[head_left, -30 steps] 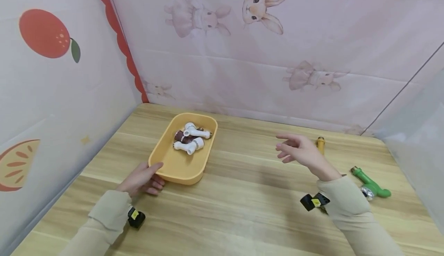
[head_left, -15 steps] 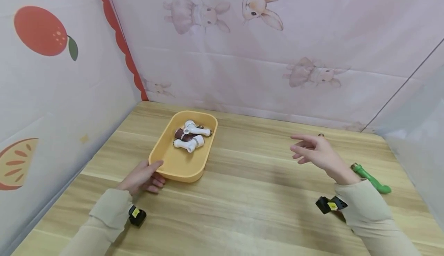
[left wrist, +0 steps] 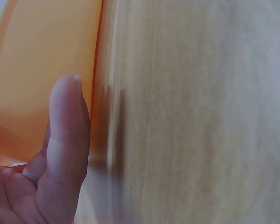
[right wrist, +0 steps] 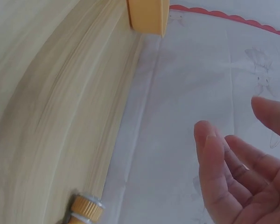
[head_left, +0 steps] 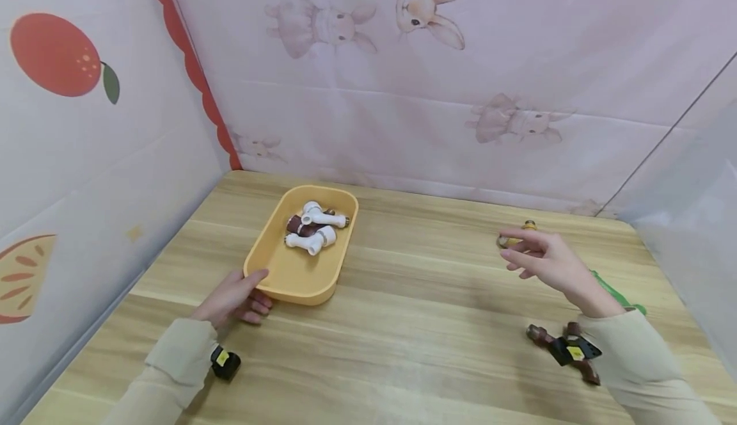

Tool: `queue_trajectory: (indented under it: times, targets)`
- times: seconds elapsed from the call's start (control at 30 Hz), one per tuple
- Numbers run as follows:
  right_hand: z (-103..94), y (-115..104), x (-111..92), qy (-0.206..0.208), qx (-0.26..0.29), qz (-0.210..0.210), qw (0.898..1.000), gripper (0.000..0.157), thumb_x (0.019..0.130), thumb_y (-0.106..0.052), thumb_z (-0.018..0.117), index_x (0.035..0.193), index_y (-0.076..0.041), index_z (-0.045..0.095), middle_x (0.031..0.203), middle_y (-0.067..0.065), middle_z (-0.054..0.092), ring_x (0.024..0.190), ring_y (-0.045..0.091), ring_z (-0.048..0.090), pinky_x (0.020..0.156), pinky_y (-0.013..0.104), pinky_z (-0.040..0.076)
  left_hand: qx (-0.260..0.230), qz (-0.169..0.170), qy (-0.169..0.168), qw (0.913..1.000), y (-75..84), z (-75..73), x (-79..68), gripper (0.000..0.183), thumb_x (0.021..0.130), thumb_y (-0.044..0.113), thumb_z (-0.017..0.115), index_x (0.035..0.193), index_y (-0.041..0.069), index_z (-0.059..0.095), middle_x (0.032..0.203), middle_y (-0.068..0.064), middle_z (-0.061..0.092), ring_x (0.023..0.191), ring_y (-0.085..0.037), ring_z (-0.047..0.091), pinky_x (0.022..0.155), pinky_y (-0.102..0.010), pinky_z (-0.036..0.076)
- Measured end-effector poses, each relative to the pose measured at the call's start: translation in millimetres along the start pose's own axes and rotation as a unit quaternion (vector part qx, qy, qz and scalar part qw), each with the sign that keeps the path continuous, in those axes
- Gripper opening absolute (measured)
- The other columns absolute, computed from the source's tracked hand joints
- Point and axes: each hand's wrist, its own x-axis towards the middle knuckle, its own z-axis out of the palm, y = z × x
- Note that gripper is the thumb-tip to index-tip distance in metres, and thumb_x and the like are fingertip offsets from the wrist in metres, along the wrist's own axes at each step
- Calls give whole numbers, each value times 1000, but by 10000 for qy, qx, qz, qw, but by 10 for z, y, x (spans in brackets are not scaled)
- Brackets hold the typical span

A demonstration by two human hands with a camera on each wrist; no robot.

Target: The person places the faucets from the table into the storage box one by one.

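Observation:
My left hand grips the near left corner of a yellow tray, thumb over the rim and the other fingers outside, below it. The thumb lies along the wall in the left wrist view. Two white taps lie in the tray with a brown tap partly under them. My right hand hovers at the right with loosely bent fingers, holding nothing. A yellow tap is just beyond its fingertips, partly hidden by the hand; its ribbed handle shows in the right wrist view.
A green tap, partly covered by the right forearm, lies at the right of the wooden table. Nearer, another brown tap lies below the right wrist camera. Printed cloth walls stand behind and at both sides.
My right hand has moved right and slightly nearer, uncovering part of the yellow tap and the brown tap while its forearm now covers more of the green one. The left hand stays on the tray.

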Motion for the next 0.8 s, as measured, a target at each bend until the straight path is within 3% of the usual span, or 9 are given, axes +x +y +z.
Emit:
queue_trajectory:
  times: [0.57, 0.8]
  targets:
    - [-114, 279, -218, 268, -532, 233, 9980, 55, 88, -25, 60, 131, 5, 42, 93, 14, 64, 67, 11, 60, 56, 28, 51, -76, -11, -14, 10000, -39, -12, -49, 50, 96, 36, 41, 120, -6, 31, 74, -13, 60, 61, -20, 60, 57, -38, 55]
    - [-189, 423, -330, 303, -1118, 425, 9924, 60, 85, -33, 64, 130, 2, 45, 91, 9, 63, 70, 8, 58, 55, 26, 50, 15, -59, 58, 10000, 10, 17, -2, 48, 96, 37, 40, 119, -5, 34, 73, -12, 61, 61, -19, 60, 56, -37, 55]
